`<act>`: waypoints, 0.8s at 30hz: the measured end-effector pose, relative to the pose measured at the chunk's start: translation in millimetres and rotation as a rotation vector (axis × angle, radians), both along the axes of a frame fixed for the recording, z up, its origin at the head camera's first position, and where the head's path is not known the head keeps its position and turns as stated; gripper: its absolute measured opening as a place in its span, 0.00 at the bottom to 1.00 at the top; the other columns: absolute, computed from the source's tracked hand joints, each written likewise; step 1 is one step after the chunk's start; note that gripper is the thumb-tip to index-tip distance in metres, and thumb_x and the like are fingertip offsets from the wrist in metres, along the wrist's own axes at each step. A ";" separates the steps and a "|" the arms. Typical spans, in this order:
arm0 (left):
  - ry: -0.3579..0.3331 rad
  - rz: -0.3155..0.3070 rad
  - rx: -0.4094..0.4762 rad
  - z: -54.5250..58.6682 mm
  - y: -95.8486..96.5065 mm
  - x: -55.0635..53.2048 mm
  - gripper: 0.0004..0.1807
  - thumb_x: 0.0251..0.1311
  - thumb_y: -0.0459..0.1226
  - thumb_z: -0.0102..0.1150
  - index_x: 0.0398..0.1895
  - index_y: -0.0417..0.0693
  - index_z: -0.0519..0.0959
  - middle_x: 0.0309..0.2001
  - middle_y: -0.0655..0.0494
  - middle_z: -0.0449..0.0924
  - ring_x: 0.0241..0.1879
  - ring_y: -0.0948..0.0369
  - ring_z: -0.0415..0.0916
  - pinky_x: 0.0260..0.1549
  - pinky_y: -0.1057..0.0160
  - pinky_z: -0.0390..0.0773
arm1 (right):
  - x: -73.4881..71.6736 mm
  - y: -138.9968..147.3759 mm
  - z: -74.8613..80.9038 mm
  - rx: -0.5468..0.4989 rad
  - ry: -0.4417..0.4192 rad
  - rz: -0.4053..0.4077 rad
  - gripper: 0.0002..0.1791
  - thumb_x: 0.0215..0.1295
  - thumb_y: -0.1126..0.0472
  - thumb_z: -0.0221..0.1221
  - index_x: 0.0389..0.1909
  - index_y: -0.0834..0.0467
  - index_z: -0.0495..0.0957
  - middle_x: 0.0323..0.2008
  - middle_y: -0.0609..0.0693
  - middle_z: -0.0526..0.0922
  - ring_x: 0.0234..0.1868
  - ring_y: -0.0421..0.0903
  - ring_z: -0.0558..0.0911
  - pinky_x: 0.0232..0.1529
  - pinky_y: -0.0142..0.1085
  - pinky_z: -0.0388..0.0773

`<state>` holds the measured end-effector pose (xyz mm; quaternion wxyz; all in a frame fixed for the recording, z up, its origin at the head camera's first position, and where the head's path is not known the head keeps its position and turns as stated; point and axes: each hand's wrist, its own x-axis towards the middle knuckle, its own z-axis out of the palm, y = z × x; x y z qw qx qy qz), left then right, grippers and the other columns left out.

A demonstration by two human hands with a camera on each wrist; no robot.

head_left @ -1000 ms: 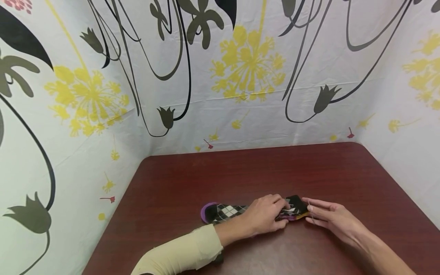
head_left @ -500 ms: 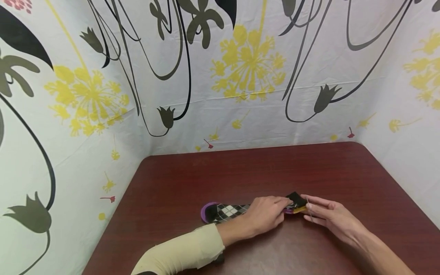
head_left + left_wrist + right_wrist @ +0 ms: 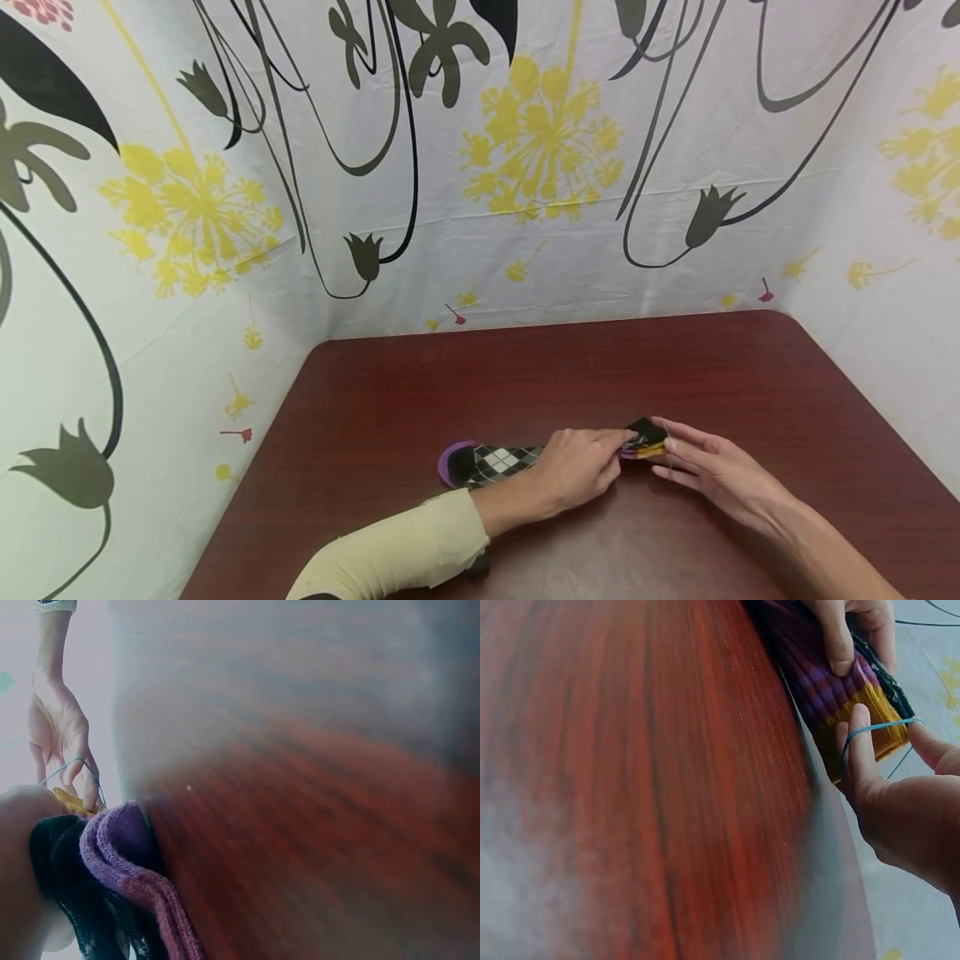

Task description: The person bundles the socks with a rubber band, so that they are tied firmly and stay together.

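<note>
The right hand (image 3: 718,468) is edging toward ten o'clock, spreading wide inside a blue band (image 3: 885,724); the left hand (image 3: 576,468) is gripping socks (image 3: 504,458) on the table (image 3: 420,383) — likely light, soft, best pinched near the three-o'clock cuffs (image 3: 647,435).

No text, label, brand, number or sign is showing legibly in any view. Neither the argyle-topped sock stack (image 3: 504,458), the floral wall cloth (image 3: 542,150) nor the reddish-brown tabletop (image 3: 420,387) is bearing readable lettering or figures.

Room between socks (image 3: 498,460) and patterned cloth (image 3: 450,179)
</note>
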<state>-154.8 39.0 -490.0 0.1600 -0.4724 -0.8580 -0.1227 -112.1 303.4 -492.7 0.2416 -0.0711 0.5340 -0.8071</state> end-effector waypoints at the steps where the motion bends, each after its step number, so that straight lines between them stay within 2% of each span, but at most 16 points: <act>1: -0.002 -0.004 0.005 0.0 -0.2 0.0 0.22 0.71 0.38 0.63 0.67 0.53 0.81 0.57 0.60 0.87 0.45 0.70 0.86 0.32 0.75 0.80 | -0.4 -0.7 -0.3 -0.010 0.012 0.013 0.30 0.88 0.65 0.44 0.84 0.62 0.51 0.64 0.38 0.79 0.65 0.41 0.81 0.67 0.46 0.77; 8: -0.042 -0.043 0.025 -0.3 -1.4 -0.6 0.23 0.73 0.37 0.61 0.70 0.53 0.79 0.60 0.59 0.86 0.47 0.71 0.86 0.31 0.77 0.78 | -4.1 -5.8 -1.9 -0.010 0.065 0.041 0.35 0.88 0.66 0.43 0.84 0.68 0.37 0.67 0.39 0.76 0.66 0.41 0.80 0.67 0.44 0.76; 12: -0.054 -0.068 -0.003 -0.8 -1.7 -0.7 0.27 0.74 0.37 0.60 0.74 0.54 0.76 0.66 0.60 0.82 0.56 0.69 0.83 0.39 0.73 0.82 | -7.3 -9.6 -3.1 0.038 0.121 0.051 0.37 0.87 0.67 0.43 0.83 0.71 0.32 0.69 0.39 0.74 0.67 0.39 0.79 0.66 0.43 0.78; 17: -0.051 -0.099 -0.046 0.0 -2.4 -0.2 0.29 0.74 0.36 0.59 0.78 0.57 0.73 0.73 0.63 0.75 0.67 0.68 0.75 0.48 0.70 0.83 | -8.9 -13.6 -3.9 0.071 0.191 0.058 0.35 0.86 0.68 0.44 0.85 0.66 0.40 0.73 0.38 0.72 0.68 0.38 0.78 0.64 0.40 0.79; 20: -0.045 -0.109 -0.060 0.9 -3.5 0.3 0.29 0.74 0.36 0.58 0.77 0.58 0.73 0.74 0.63 0.73 0.68 0.67 0.74 0.47 0.71 0.83 | -8.7 -15.5 -4.1 0.079 0.235 0.054 0.34 0.85 0.70 0.45 0.85 0.64 0.46 0.75 0.39 0.71 0.68 0.38 0.78 0.63 0.39 0.80; 24: -0.027 -0.117 -0.074 1.7 -4.9 0.9 0.27 0.74 0.35 0.58 0.75 0.58 0.76 0.74 0.62 0.73 0.68 0.66 0.74 0.51 0.70 0.82 | -9.7 -18.6 -3.6 0.113 0.271 0.033 0.31 0.84 0.71 0.47 0.83 0.65 0.53 0.74 0.46 0.72 0.66 0.40 0.80 0.60 0.40 0.82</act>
